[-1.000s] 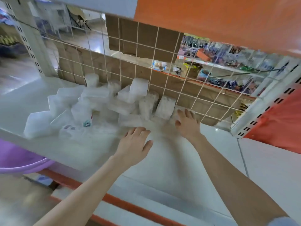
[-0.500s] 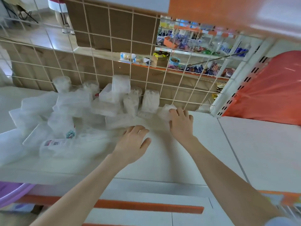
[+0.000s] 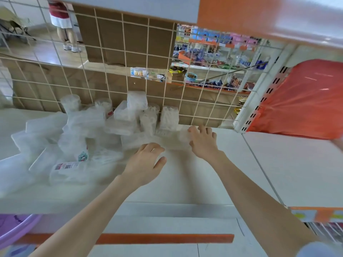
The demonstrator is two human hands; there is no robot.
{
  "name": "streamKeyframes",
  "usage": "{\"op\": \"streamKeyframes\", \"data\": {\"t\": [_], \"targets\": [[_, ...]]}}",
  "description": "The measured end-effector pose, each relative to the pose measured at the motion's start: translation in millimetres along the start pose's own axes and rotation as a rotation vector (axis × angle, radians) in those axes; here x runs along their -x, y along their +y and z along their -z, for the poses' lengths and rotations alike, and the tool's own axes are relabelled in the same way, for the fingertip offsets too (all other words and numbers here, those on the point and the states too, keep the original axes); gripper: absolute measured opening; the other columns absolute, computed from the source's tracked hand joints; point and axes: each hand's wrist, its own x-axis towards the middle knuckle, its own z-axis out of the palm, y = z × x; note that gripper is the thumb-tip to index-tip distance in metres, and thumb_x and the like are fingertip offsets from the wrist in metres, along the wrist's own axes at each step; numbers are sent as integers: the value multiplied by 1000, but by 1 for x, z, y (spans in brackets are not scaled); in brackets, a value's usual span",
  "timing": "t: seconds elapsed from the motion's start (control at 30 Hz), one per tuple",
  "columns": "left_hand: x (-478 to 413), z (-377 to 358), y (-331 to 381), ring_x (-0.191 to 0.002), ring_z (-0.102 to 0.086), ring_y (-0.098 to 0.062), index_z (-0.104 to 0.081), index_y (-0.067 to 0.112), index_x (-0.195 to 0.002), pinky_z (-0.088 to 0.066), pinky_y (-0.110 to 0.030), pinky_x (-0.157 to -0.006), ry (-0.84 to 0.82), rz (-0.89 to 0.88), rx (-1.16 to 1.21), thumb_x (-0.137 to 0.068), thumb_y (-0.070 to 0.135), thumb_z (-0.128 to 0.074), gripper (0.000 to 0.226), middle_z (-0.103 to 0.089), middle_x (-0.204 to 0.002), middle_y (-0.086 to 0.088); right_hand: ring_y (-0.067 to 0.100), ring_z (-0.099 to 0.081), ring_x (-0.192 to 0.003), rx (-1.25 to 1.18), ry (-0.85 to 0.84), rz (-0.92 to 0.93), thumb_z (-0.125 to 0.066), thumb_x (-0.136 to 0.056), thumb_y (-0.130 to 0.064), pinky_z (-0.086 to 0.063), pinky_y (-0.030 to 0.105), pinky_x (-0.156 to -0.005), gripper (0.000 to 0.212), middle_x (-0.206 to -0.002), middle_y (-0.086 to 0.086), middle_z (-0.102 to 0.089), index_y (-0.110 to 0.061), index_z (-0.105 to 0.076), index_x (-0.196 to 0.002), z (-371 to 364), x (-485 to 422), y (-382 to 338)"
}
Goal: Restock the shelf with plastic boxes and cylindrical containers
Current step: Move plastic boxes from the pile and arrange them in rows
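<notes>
Presently the person's left hand (image 3: 143, 164) is palm down over the white shelf (image 3: 194, 182), fingers loosely bent and holding nothing. The heap of clear plastic boxes (image 3: 78, 130) lies just ahead of its fingertips and to its left. The right hand (image 3: 203, 143) is at the heap's right end, near the wire grid back (image 3: 185, 101), fingers spread over a small clear box (image 3: 182, 136); grip not determinable. Cylindrical containers (image 3: 71, 103) stand upright against the grid.

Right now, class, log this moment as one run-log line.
left hand: open, above shelf | right hand: touching clear box near wire grid, grip unclear | stock: jumbled pile at left
</notes>
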Motion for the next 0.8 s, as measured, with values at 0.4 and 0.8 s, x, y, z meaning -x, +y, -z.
{"op": "streamKeyframes", "data": {"t": [0.4,0.8], "targets": [[2,-11,27,-123,-42,-15,-23,20,-143,-32,-24,-88,-29,81,420,-84,44,-56,72,-44,-136,-1,27,-58,-85,-1917,-407,-263,-44,-95,-7,-43,37,-77,30,-99,8,-64,-22,-50,-120,11,70,-20],[14,-11,26,-118,-49,-24,-28,21,-140,-40,-30,-85,102,152,385,-75,43,-67,79,-51,-130,-2,20,-66,-68,-2058,-483,-279,-43,-85,-4,-54,28,-61,26,-83,8,-70,-13,-60,-103,-3,87,-31]]}}
